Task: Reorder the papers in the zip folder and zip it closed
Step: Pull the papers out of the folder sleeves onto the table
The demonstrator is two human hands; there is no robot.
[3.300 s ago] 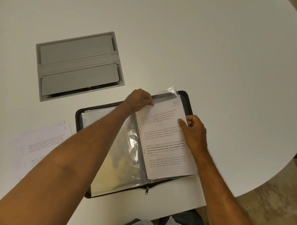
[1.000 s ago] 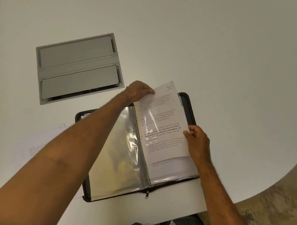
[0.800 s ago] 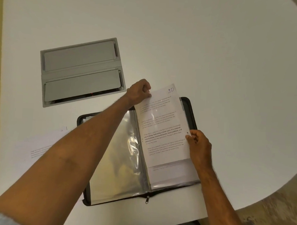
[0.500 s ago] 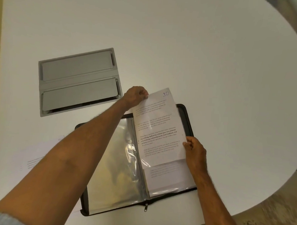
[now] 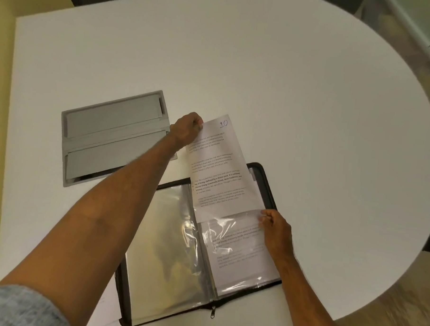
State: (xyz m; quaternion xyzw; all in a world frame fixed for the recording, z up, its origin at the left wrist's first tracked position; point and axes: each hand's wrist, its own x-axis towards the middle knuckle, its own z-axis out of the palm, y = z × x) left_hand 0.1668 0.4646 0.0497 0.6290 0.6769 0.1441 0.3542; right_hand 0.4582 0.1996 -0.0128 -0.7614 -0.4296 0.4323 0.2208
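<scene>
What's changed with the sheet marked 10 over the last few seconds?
The left hand, gripping its top corner, has pulled sheet 10 most of the way out of the plastic sleeve, away from the person. The right hand slid down to pinch the sleeve's edge. The folder stayed open.

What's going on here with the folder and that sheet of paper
A person is pulling a sheet marked 10 out of a clear sleeve in an open zip folder on a white table. The left hand pinches the sheet's top corner, and the right hand holds the sleeve's open edge. The sheet is mostly out. Another printed page sits in the sleeves beneath. The folder is not zipped.
</scene>
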